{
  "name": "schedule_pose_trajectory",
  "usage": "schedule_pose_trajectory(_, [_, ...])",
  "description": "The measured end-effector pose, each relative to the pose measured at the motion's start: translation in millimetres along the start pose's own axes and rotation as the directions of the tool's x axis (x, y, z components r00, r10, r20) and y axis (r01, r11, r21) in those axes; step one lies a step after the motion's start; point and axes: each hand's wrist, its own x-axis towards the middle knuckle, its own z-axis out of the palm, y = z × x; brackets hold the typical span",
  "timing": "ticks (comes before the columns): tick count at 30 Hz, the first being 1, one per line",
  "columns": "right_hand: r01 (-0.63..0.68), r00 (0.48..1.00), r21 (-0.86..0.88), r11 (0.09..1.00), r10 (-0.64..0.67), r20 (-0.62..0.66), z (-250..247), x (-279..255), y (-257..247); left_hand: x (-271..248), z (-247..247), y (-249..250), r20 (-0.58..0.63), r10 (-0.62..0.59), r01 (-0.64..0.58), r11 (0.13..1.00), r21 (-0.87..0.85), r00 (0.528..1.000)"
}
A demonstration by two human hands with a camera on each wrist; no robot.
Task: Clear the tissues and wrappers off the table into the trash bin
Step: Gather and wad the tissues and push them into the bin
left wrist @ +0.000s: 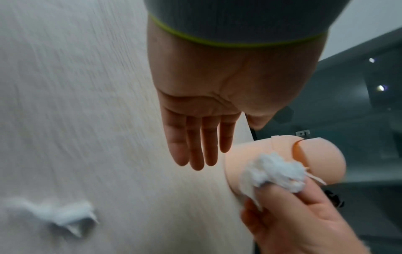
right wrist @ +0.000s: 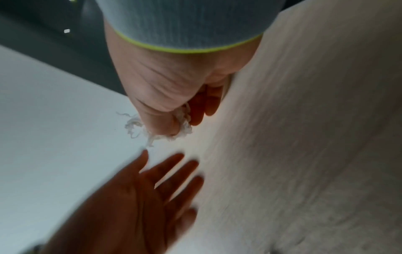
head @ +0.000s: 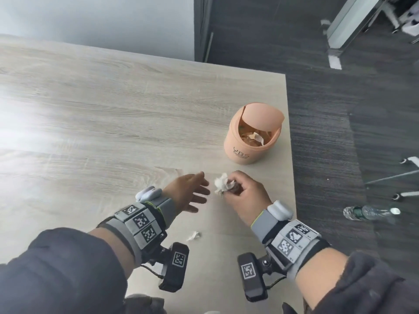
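Observation:
My right hand (head: 240, 189) grips a crumpled white tissue (head: 222, 183) above the table's right side; the same tissue (left wrist: 274, 171) and tissue (right wrist: 161, 127) show in both wrist views. My left hand (head: 192, 193) hovers just left of it, fingers straight and spread, holding nothing; its fingers (left wrist: 195, 142) point toward the bin. The peach trash bin (head: 251, 137) stands beyond both hands near the table's right edge, its swing lid tilted open, with paper scraps inside. A small white tissue scrap (head: 193, 235) lies on the table between my wrists, seen also as a scrap (left wrist: 65, 216).
The pale wood table (head: 102, 123) ends just right of the bin, with dark carpet (head: 340, 132) beyond. A plastic bottle (head: 369, 213) lies on the floor at right. Chair legs (head: 394, 175) and a glass partition (head: 353, 23) are further off.

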Motion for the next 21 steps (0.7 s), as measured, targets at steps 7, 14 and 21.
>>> schedule_pose_trajectory(7, [-0.142, 0.986, 0.126, 0.982, 0.152, -0.074, -5.2, -2.6, 29.5, -3.5, -16.1, -61.0, 0.09, 0.056, -0.105, 0.563, 0.82, 0.994])
schedule_pose_trajectory(14, [-0.138, 0.989, 0.174, 0.975, 0.146, -0.037, -5.7, -7.0, 33.4, 6.3, -4.2, -66.7, 0.228, 0.076, -0.24, 0.263, 0.934, 0.971])
schedule_pose_trajectory(21, [-0.193, 0.98, 0.352, 0.916, 0.197, 0.024, -18.0, -11.4, 21.2, -1.6, 6.6, -27.5, 0.055, 0.292, -0.264, 0.749, 0.608, 0.955])
